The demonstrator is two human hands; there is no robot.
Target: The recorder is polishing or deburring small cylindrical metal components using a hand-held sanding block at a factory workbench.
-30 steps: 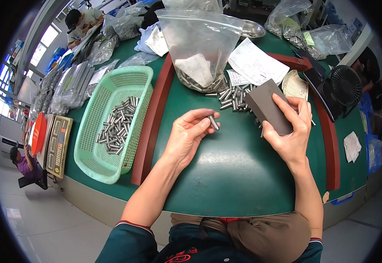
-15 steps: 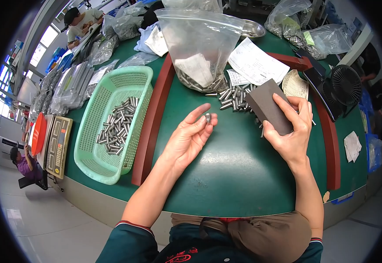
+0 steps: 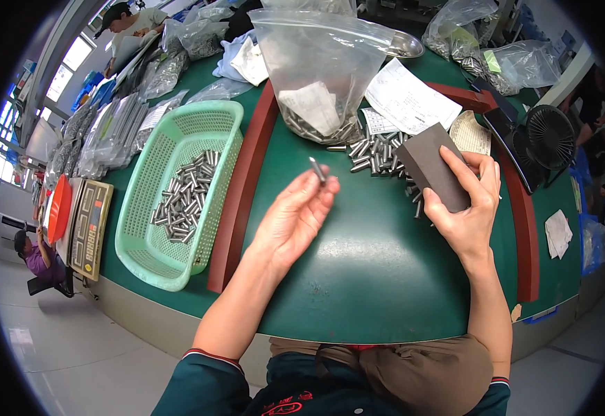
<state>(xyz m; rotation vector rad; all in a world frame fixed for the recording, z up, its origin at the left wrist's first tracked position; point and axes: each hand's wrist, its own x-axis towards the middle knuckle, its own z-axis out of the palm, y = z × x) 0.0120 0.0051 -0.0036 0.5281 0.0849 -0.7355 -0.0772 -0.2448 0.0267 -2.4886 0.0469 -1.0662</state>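
1. A shiny pin is pinched in the left grip — above the tabletop, back from its near edge.
2. A dark block is held by the right grip.
3. The pin seems to be getting checked — next, a steady pinch is called for.

Print too small to read covers the large creased white paper sheet, the small white rectangular slip next to it and the yellowish paper tag; red lettering, illegible, marks the dark green cloth shirt.
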